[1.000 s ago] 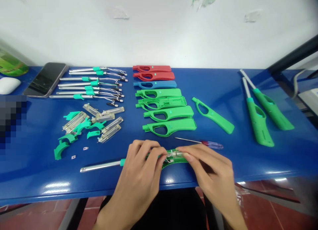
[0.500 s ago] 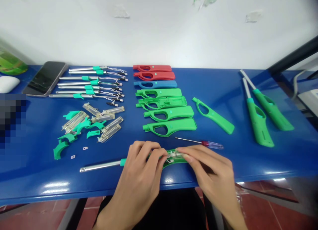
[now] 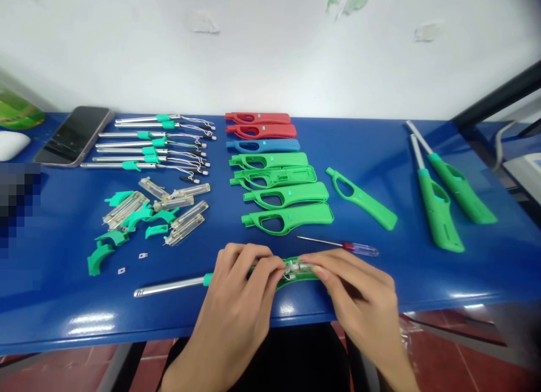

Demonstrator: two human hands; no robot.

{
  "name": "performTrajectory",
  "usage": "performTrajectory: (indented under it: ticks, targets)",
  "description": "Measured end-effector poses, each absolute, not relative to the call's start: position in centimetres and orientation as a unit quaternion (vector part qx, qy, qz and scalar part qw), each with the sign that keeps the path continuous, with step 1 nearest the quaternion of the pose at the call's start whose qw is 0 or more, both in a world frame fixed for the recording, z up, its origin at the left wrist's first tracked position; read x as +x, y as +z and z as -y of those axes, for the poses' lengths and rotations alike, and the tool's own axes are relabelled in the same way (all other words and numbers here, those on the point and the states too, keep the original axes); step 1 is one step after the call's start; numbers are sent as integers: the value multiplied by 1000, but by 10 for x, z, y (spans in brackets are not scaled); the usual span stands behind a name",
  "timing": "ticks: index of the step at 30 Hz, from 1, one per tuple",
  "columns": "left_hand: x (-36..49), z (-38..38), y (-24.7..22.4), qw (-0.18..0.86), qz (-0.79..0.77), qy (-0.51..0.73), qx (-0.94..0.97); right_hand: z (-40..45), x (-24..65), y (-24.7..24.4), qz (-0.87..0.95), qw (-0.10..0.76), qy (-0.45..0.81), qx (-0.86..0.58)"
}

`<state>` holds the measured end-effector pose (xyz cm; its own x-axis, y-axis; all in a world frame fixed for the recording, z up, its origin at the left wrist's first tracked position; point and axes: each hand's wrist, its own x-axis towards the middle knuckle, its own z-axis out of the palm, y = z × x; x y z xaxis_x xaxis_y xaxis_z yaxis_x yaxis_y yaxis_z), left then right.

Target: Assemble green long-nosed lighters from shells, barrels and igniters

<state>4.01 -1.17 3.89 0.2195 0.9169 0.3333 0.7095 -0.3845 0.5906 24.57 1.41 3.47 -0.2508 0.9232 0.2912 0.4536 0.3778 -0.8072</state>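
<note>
Near the table's front edge lies an opened green gas lighter (image 3: 291,278), its metal tube (image 3: 169,286) pointing left. My left hand (image 3: 240,290) is closed over the lighter's trigger end, with thumb and forefinger pinching at the inner parts. At the other end, my right hand (image 3: 359,296) grips the handle and presses on a clear fuel tank (image 3: 305,266) inside the shell. White wire shows between the fingertips; the finer parts there are too small to make out. Just beyond my right hand lies a screwdriver (image 3: 359,249) with a clear and red handle.
Several red, blue and green casing halves (image 3: 291,214) lie in a column beyond my hands, with one green half (image 3: 363,200) apart. On the left are wired metal tubes (image 3: 127,151), clear tanks (image 3: 186,223), green triggers (image 3: 100,258) and a phone (image 3: 76,135). Two whole lighters (image 3: 439,211) lie right.
Both hands stay on the lighter with almost the same grip. The whole view has shifted very slightly; nothing on the table has been moved.
</note>
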Motion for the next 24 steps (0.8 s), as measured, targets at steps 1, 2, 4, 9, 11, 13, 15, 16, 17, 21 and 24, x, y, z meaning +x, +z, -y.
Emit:
performTrajectory:
  ticks: [1,2,4,9,11,13,15,16,17,21,24]
  targets:
    - [40,12,39,152,-534,331,763,-14,246,35,731,392,299,-473]
    - [39,12,39,144,-533,332,765,-14,246,35,730,393,298,-474]
    - [39,12,39,132,-530,326,771,-13,246,34,729,395,295,-474]
    - [37,10,39,146,-533,323,768,-13,246,33,732,400,294,-466]
    - [37,10,40,148,-531,326,768,-13,247,32,735,400,293,-462]
    - [38,9,40,144,-526,329,771,-13,248,31,740,398,289,-459]
    - [38,9,41,144,-526,330,771,-12,248,30,743,397,285,-458]
    - [39,9,41,144,-526,329,771,-12,248,30,743,397,283,-458]
    - [39,9,41,144,-527,329,770,-12,248,30,744,396,282,-459]
    - [38,11,40,133,-521,332,775,-12,248,30,745,397,281,-456]
    - [38,12,39,131,-509,330,785,-12,248,30,746,399,279,-454]
